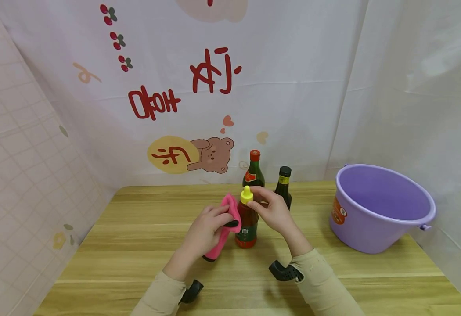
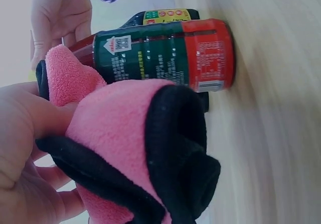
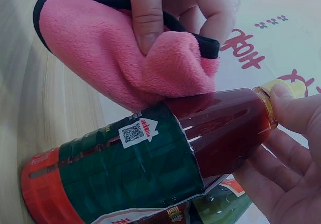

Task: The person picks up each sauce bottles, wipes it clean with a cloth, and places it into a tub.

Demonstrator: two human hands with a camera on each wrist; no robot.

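A red sauce bottle (image 1: 247,224) with a yellow nozzle cap and a green label stands upright on the wooden table. My right hand (image 1: 271,208) pinches it at the cap and neck, thumb on the near side, as the right wrist view shows. In my left hand (image 1: 207,228) is a folded pink cloth (image 3: 105,43) with black edging, gripped between thumb and fingers. The cloth lies against the bottle's upper side in the right wrist view. Behind the sauce bottle are a green bottle (image 1: 254,173) with a red cap and a dark bottle (image 1: 283,188) with a black cap, partly hidden by my right hand.
A purple bucket (image 1: 366,235) stands at the table's right side. A printed white curtain (image 1: 293,109) hangs along the back edge, and a grid-patterned one (image 1: 21,153) hangs on the left. Bare wooden tabletop (image 1: 147,228) lies left of my hands.
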